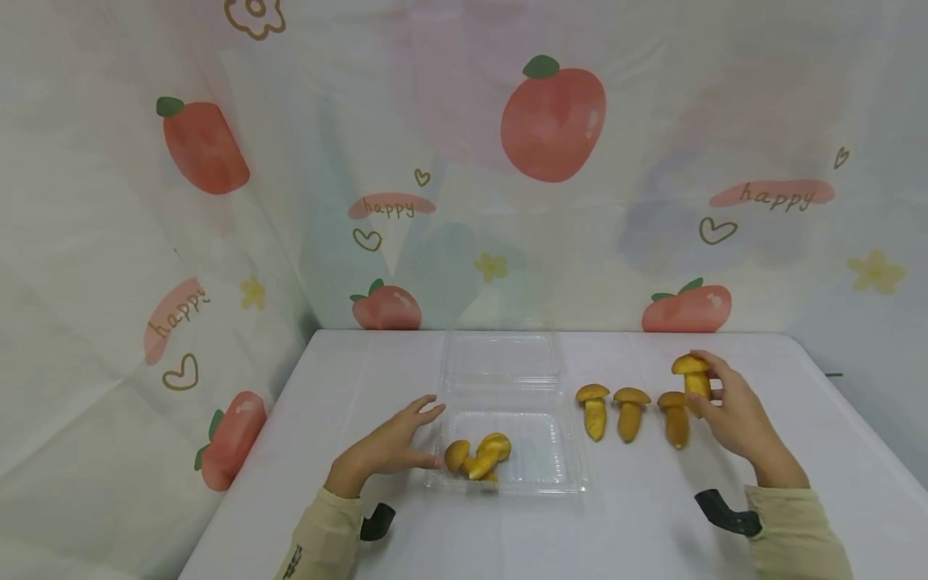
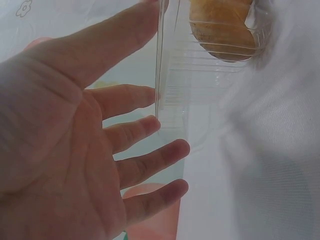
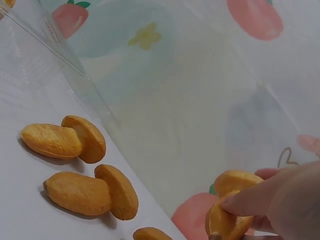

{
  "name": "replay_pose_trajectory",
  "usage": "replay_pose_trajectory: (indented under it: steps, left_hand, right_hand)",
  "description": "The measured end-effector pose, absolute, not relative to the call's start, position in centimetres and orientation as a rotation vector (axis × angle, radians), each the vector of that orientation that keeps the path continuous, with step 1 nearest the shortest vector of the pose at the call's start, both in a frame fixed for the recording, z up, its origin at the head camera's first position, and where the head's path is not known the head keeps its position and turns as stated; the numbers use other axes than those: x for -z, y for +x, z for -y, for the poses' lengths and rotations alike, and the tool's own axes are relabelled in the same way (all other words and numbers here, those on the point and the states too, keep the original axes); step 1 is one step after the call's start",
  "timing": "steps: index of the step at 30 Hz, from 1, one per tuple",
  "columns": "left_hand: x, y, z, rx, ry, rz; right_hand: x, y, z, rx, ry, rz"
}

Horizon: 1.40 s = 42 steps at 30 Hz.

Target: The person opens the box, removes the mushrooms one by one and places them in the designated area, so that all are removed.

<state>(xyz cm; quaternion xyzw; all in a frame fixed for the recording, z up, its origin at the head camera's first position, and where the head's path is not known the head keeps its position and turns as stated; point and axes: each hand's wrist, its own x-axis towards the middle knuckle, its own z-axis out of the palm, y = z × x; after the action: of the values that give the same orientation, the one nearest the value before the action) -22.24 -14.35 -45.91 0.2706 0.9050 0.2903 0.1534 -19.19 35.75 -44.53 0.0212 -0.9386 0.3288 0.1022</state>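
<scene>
My right hand pinches a yellow mushroom by its stem, thumb on the near side. It is held upright over the right part of the table, and the right wrist view shows the same mushroom between thumb and fingers. Spread and fairly straight, the fingers of my left hand are at the left side of a clear plastic clamshell box, the thumb touching its rim. Yellow mushrooms lie together in the box's left part. In the left wrist view, one mushroom shows through the clear wall.
Three more mushrooms stand out in a row right of the box: one nearest it, a middle one and one by my right hand. The box's lid lies folded back. A printed cloth backdrop rises behind the white table.
</scene>
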Motion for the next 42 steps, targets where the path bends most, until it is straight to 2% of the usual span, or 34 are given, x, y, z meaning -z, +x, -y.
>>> replay_pose_trajectory:
  steps: [24,42]
  left_hand:
    - [45.8,-22.2,14.5,-0.84,0.783,-2.599]
    - [45.9,-22.2,14.4,-0.836,0.803,-2.602]
  right_hand:
    - [46.8,-19.8,-39.7,-1.094,-0.399,2.955]
    - [48.1,-20.1,-40.5,-1.102,-0.456,3.097]
